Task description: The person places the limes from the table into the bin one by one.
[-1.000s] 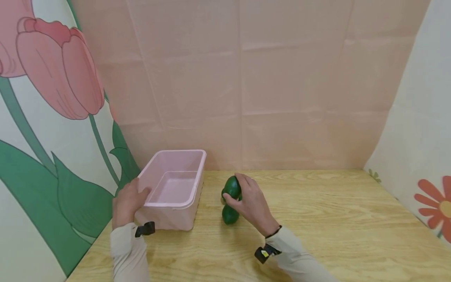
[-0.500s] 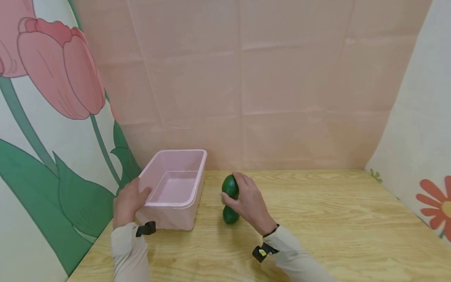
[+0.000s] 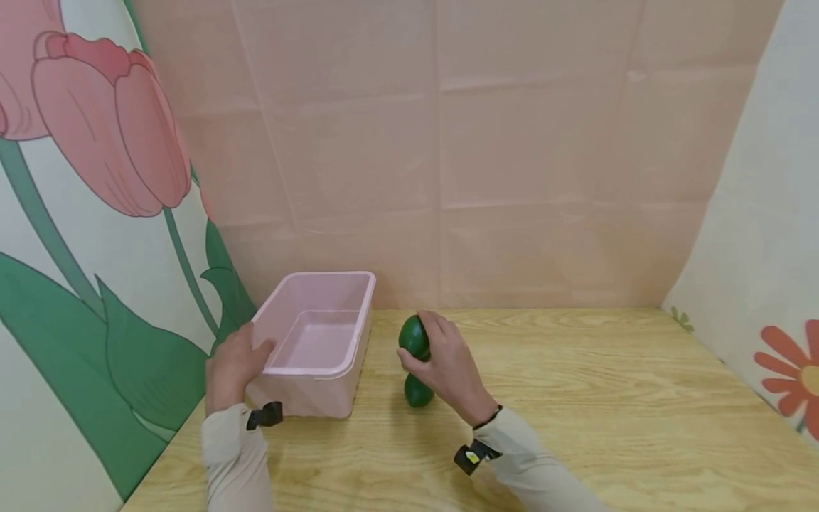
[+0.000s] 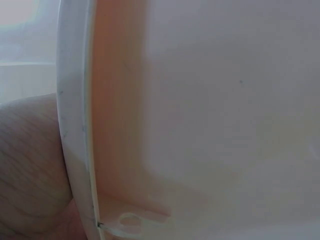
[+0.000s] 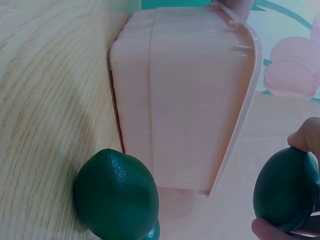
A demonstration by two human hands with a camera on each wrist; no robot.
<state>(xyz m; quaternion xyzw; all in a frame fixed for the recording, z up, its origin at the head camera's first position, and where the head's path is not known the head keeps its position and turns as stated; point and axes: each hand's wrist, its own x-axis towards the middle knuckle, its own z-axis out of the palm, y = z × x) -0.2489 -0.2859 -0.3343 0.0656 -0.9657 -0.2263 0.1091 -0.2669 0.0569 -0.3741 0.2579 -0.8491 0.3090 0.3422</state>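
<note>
A pink plastic bin (image 3: 313, 395) stands on the table, and its inside shows nothing in it. My left hand (image 3: 237, 361) grips its near left corner, the thumb over the rim; the left wrist view shows the bin's outer wall (image 4: 230, 110) close up. To the right of the bin, my right hand (image 3: 453, 366) holds a smooth dark green egg-shaped fruit (image 3: 413, 336) between thumb and fingers, raised off the table. Below it lies a second green fruit (image 5: 117, 195). A sliver of another green fruit (image 5: 154, 231) shows behind that one, mostly hidden.
The light wood table (image 3: 576, 398) stretches off to the right. A pinkish backdrop (image 3: 512, 178) rises along its far edge. Flower-printed sheets stand on both sides, the left one (image 3: 153, 384) close to the bin.
My right hand has shifted slightly left with the held fruit, which has parted from the others on the table. My left hand and the bin stay in place.
</note>
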